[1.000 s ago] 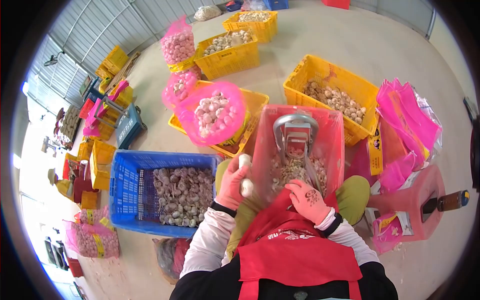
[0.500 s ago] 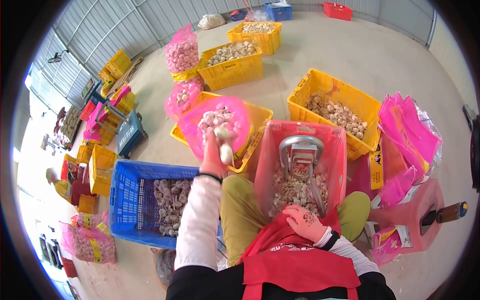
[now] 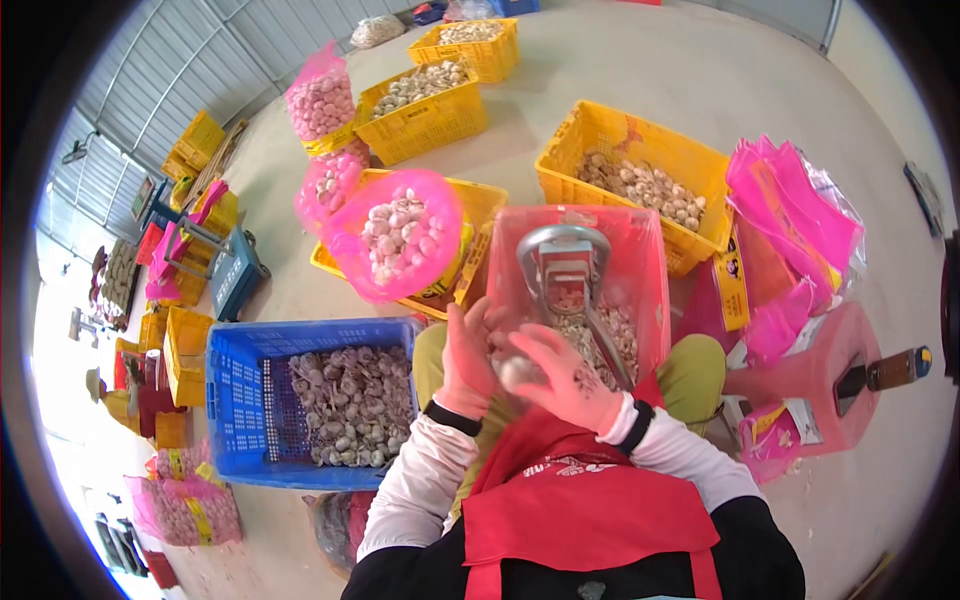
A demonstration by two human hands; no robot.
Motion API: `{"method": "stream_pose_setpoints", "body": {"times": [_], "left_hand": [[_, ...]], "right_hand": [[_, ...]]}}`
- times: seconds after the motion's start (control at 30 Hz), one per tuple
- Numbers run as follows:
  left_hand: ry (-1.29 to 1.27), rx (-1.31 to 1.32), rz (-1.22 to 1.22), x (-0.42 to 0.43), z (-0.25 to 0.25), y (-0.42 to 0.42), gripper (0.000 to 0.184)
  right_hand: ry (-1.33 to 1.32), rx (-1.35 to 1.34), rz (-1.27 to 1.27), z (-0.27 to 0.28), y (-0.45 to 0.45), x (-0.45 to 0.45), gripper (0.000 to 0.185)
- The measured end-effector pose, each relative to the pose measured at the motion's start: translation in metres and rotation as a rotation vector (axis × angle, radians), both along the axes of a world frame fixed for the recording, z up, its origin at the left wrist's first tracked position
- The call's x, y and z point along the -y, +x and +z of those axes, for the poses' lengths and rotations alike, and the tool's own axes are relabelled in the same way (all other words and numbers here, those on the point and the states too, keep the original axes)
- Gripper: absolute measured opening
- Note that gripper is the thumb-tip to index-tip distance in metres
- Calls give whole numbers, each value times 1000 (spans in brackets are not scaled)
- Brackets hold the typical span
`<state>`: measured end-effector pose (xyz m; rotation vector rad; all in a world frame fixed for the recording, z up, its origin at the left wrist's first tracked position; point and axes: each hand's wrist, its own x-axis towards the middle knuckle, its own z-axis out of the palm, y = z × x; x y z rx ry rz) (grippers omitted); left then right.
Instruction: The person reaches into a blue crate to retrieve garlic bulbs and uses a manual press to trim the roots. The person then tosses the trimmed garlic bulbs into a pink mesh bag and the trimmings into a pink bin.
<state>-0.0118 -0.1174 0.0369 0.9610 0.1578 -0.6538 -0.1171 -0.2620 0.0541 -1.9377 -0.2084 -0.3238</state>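
My left hand [image 3: 467, 362] is raised in front of the red crate [image 3: 655, 300], fingers stretched upward and apart. Close beside it, my right hand [image 3: 572, 385] curls over a whitish garlic bulb [image 3: 520, 373], which is blurred by motion. The bulb lies between the two hands; whether the left palm also touches it is hard to tell. Behind the hands, a grey metal lever device [image 3: 568, 255] stands in the red crate among loose garlic pieces and skins [image 3: 615, 325]. To the left, garlic bulbs [image 3: 350, 405] lie in a blue crate [image 3: 225, 400].
Ahead, an open pink mesh bag [image 3: 345, 250] of garlic sits in a yellow crate [image 3: 490, 200]. Another yellow crate [image 3: 560, 150] with garlic stands ahead right. Pink bags [image 3: 790, 220] and a pink stool [image 3: 850, 400] with a dark-handled tool [image 3: 895, 370] are to my right.
My left hand has come back from the pink mesh bag, where it had garlic bulbs, to beside my right hand. The right hand has risen from my lap and now has a bulb.
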Motion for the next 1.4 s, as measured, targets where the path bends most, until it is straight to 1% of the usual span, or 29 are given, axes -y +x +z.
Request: {"method": "stream_pose_setpoints", "body": {"times": [0.03,0.1,0.17,0.2,0.23,0.3,0.33,0.37,0.43,0.47,0.5,0.57,0.63,0.7,0.77,0.83,0.87,0.9,0.93,0.97,1.03,1.07,1.1,1.17,1.23,1.27,1.3,1.37,1.4], "left_hand": [[22,-3,-21,6,7,-14,82],[44,-27,10,14,4,-31,79],[-180,-246,118,13,-19,-41,75],[-250,-273,146,11,-25,-46,67],[-242,-289,142,12,-36,-49,67],[-257,-286,290,17,-56,-51,61],[-236,-286,350,20,-57,-49,55],[-234,-291,351,22,-59,-48,55],[-153,-235,370,21,-62,-50,55],[-160,-212,352,18,-62,-52,49],[-151,-225,359,15,-58,-52,49],[-259,-233,300,4,-48,-42,43],[-252,-183,280,-13,-36,-35,35],[125,265,64,-27,-21,-34,30],[211,296,-19,-40,-15,-43,28],[268,270,-434,-44,3,-55,33],[368,559,-517,-42,-4,-59,44],[365,562,-518,-38,-4,-65,44],[533,769,-516,-33,-2,-71,48],[702,974,-505,-27,-1,-76,53],[818,1073,-508,-20,-10,-81,52],[649,905,-446,-19,-18,-83,51],[479,740,-386,-18,-26,-82,49],[372,704,-362,-17,-31,-77,49],[166,377,-363,-16,-20,-77,51],[326,721,-387,-16,-25,-74,54],[324,719,-387,-15,-19,-75,54],[468,989,-287,-11,-1,-79,58],[471,987,-285,-10,0,-80,58]], "right_hand": [[-89,163,40,-5,3,0,43],[-131,159,75,-32,5,1,38],[666,-208,129,-58,1,-1,32],[877,-339,74,-48,-7,-5,23],[885,-351,62,-53,-11,-11,23],[1402,-577,-272,-69,-19,-27,21],[1164,-471,-294,-81,-19,-36,25],[1166,-475,-298,-92,-21,-38,25],[1951,-644,-122,-80,-21,-40,33],[1743,-712,-122,-72,-30,-33,40],[1749,-728,-129,-77,-36,-30,40],[1881,-859,221,-97,-43,-28,46],[1903,-932,130,-104,-44,-34,48],[1897,-942,228,-97,-41,-26,48],[1929,-889,262,-104,-35,-24,51],[1985,-731,374,-90,-32,-24,56],[1983,-727,373,-79,-32,-23,56],[1928,-736,329,-57,-31,-22,56],[1871,-743,284,-45,-30,-21,56],[1867,-740,283,-49,-30,-21,56],[2014,-789,391,-73,-33,-23,50],[1943,-719,437,-96,-35,-20,42],[1937,-712,442,-90,-34,-14,42],[1347,-628,228,-68,-38,-3,36],[1440,-662,197,-63,-43,1,38],[1471,-620,238,-62,-44,1,40],[1502,-578,279,-60,-44,1,43],[1491,-519,296,-54,-42,0,45],[1482,-456,313,-52,-41,-1,47]]}}
